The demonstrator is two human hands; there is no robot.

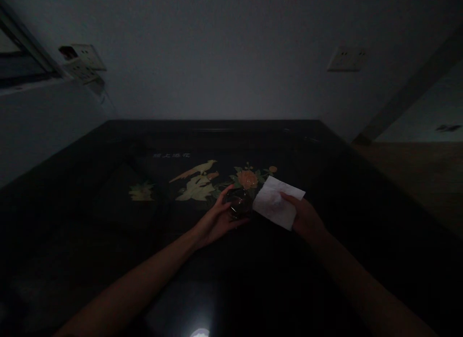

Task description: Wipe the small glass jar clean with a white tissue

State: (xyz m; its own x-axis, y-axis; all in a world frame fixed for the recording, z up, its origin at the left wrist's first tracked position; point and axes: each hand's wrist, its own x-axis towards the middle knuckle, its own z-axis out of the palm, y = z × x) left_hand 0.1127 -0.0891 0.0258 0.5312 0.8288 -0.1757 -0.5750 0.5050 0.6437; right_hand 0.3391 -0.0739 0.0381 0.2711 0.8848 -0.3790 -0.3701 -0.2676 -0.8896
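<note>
In the head view my left hand (216, 222) curls around a dark, shiny round object (240, 203), perhaps of glass; the dim light hides its exact kind. Its fingers grip the left side and underside, and small highlights show on its surface. A white paper tissue (277, 202) is pinched in my right hand (306, 216), thumb lying on top and the other fingers hidden beneath. The tissue's left edge comes close to the round object; whether they touch I cannot tell. Both hands are over the black glossy tabletop (202, 139).
A bird-and-flower picture (197, 182) with Chinese characters decorates the tabletop. Behind it rises a pale wall (217, 52) with a socket (347, 58) at right and sockets (87, 57) at left. A light reflection (200, 332) glares at the near edge. Wooden-looking floor (415, 177) lies at right.
</note>
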